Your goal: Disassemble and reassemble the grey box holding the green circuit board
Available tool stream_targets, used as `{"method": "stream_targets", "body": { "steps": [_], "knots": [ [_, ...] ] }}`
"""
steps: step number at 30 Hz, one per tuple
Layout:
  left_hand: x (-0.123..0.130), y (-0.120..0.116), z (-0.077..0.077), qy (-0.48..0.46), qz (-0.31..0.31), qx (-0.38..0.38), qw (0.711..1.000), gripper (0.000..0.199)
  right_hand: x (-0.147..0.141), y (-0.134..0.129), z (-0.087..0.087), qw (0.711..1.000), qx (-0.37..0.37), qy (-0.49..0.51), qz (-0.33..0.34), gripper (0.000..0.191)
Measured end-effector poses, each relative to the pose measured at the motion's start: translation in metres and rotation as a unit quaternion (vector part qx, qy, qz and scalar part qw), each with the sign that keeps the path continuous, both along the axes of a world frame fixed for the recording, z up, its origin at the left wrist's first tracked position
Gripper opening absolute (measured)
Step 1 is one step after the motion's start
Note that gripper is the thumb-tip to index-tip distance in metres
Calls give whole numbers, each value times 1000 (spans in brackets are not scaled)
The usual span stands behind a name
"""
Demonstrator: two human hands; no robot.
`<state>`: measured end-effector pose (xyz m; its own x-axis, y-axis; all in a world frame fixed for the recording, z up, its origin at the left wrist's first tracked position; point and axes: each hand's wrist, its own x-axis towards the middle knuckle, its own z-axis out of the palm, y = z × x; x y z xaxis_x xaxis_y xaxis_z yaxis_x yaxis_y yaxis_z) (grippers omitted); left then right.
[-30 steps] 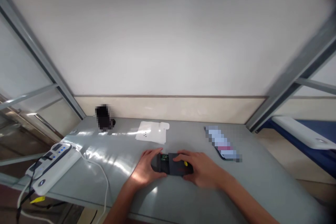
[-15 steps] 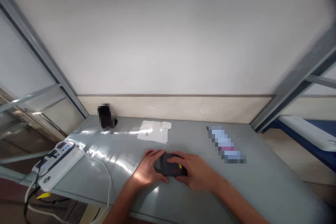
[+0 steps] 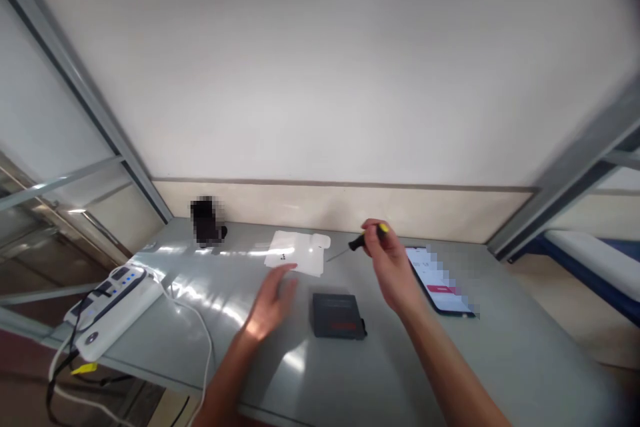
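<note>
My right hand (image 3: 393,267) is closed round the black and yellow handle of a screwdriver (image 3: 357,242), held above the table with its thin shaft pointing left. The flat dark grey box (image 3: 337,315) lies on the table between my hands, touched by neither; it has red markings and a small black part at its right edge. To the left of the box, my left hand (image 3: 273,300) hovers with fingers apart, holding nothing. Its fingertips are near the front edge of a white paper sheet (image 3: 295,252) with small dark items on it.
A phone (image 3: 440,287) with a lit screen lies right of my right arm. At the left edge is a white power strip (image 3: 120,307) with cables. A dark pixelated object (image 3: 204,221) stands at the back left. Grey metal posts (image 3: 565,187) frame the table (image 3: 520,333).
Both hands have left the dark box. My right hand has risen up and away with the screwdriver, and my left has drawn off to the left and opened.
</note>
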<state>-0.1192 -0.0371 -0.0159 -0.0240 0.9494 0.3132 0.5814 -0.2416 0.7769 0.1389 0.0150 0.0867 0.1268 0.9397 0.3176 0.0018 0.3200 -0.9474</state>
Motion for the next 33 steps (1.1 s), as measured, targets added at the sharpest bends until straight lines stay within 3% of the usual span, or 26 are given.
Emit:
{"method": "stream_targets", "body": {
  "steps": [2, 4, 7, 10, 18, 25, 33],
  "knots": [
    [-13, 24, 6, 91, 93, 34, 991, 33, -17, 9, -13, 997, -40, -28, 57, 47],
    [-24, 43, 7, 148, 146, 33, 978, 31, -33, 15, -31, 993, -64, -49, 85, 51],
    [-32, 55, 0, 166, 167, 21, 972, 32, -50, 18, -55, 986, -105, -72, 104, 48],
    [-32, 51, -9, 184, 162, 15, 969, 33, -57, 19, -69, 983, -128, -84, 103, 48],
    [-28, 47, -13, 287, 164, 14, 944, 30, -59, 25, -74, 981, -137, -95, 97, 46],
    [-30, 46, -20, 285, 171, 54, 942, 27, -51, 25, -81, 986, -126, -63, 92, 47],
    [-25, 50, -12, 267, 122, 134, 947, 19, -43, 19, -79, 987, -124, -27, 103, 52]
  ]
}}
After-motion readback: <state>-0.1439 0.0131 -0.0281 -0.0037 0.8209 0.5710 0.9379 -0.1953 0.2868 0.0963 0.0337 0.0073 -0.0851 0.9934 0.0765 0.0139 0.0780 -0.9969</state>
